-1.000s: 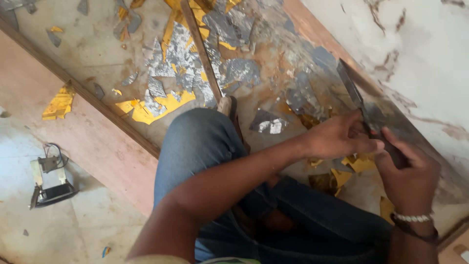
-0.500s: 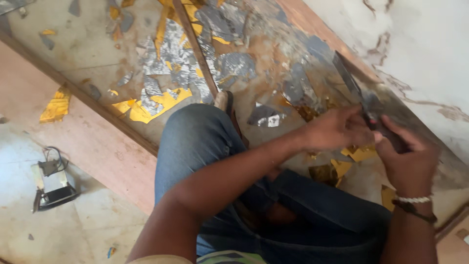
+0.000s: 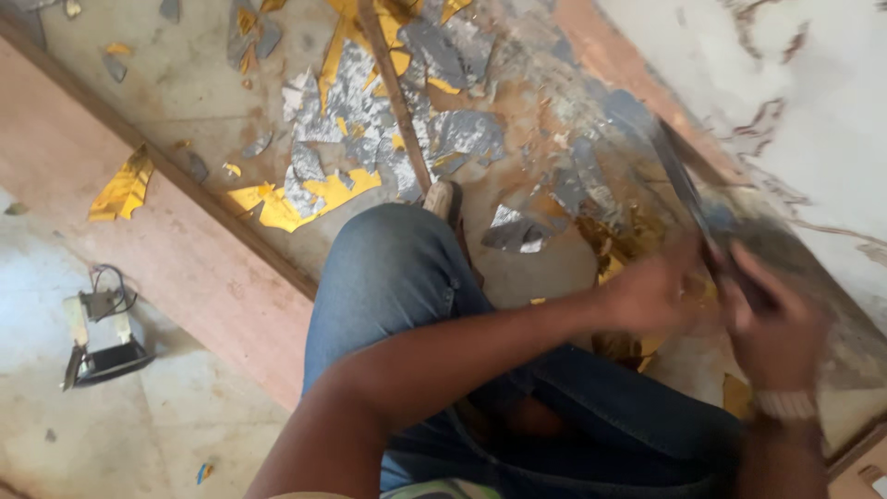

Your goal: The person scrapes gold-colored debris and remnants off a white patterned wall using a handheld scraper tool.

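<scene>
Both hands, left and right, clenched on long dark flat metal blade over floor panel littered with silver-gold foil scraps.

We see a dull grey metal blade held over a rough, scraped panel surface. Crinkled silver foil scraps and glossy gold foil pieces catch light. The wooden frame looks matt; the jeans are blue denim.
</scene>
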